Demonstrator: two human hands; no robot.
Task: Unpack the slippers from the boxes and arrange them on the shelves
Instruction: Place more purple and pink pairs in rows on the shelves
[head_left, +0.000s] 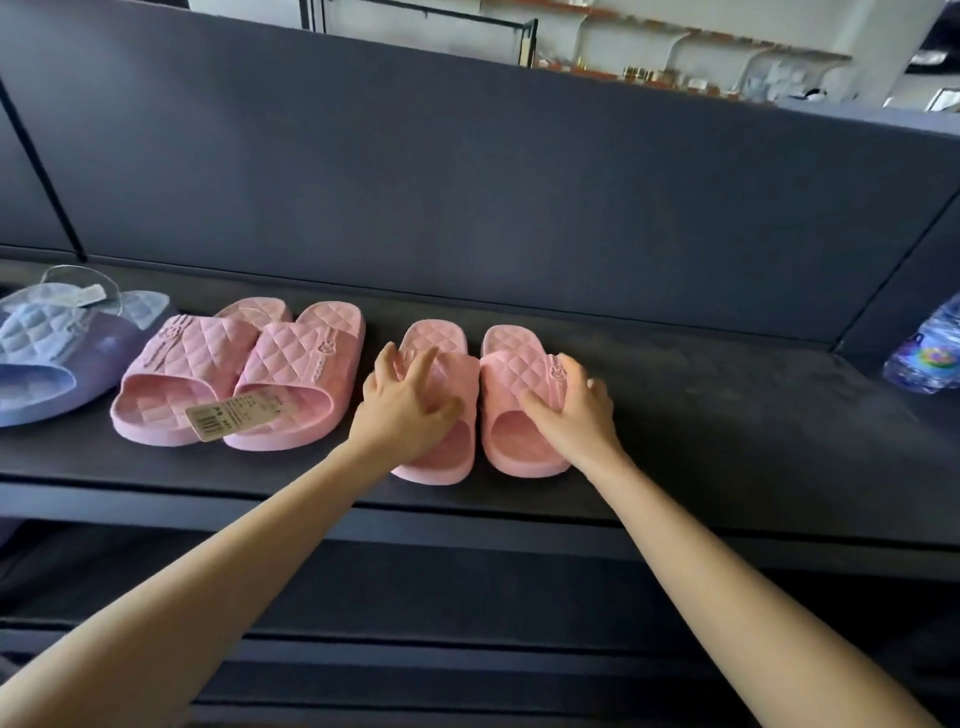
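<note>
My left hand (410, 400) lies over the strap of the left pink slipper (441, 460), fingers spread and bent around it. My right hand (576, 410) clasps the strap of the right pink slipper (514, 374), thumb on top. Both slippers sit side by side on the dark shelf (701, 415), just right of a larger pink pair (234, 374).

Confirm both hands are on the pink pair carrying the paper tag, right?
No. In the head view, the left hand and right hand hold the untagged pink pair; the paper tag lies on the other pink pair beside it.
</note>
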